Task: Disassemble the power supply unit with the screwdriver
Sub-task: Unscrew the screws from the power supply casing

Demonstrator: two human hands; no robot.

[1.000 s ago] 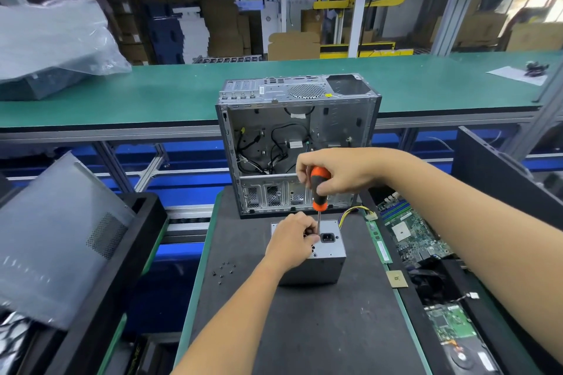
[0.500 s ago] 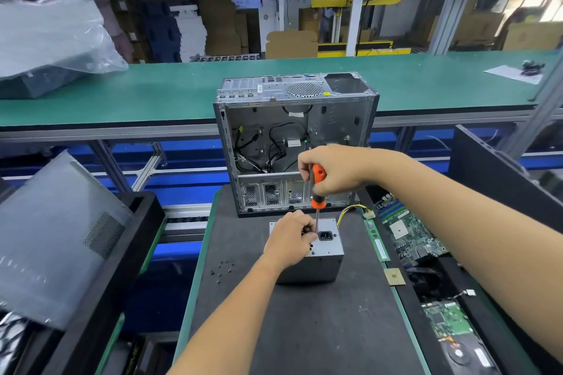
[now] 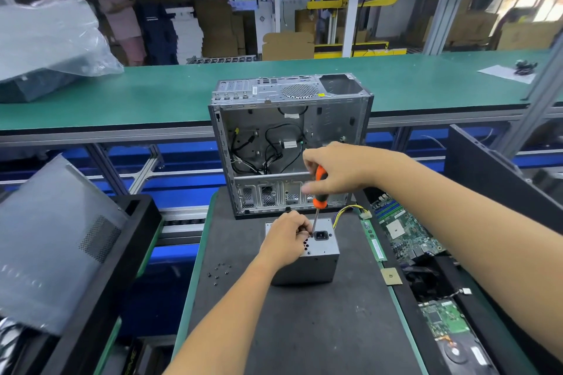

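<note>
Head view: your right hand (image 3: 338, 170) grips the screwdriver (image 3: 319, 189) upright, tip on the PSU (image 3: 316, 256) mid-desk (image 3: 304, 329); your left hand (image 3: 285, 239) curls over its top. Loose screws (image 3: 220, 272) lie near the left edge, an open case (image 3: 289, 143) at the far edge, a green conveyor (image 3: 152, 94) beyond.

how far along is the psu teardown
Done: the grey metal power supply box sits out of the open silver computer case, with small black loose screws on the dark mat. In hand: the right hand drives the orange-handled screwdriver into its top face while the left hand steadies it. Left: the cover is on.
</note>
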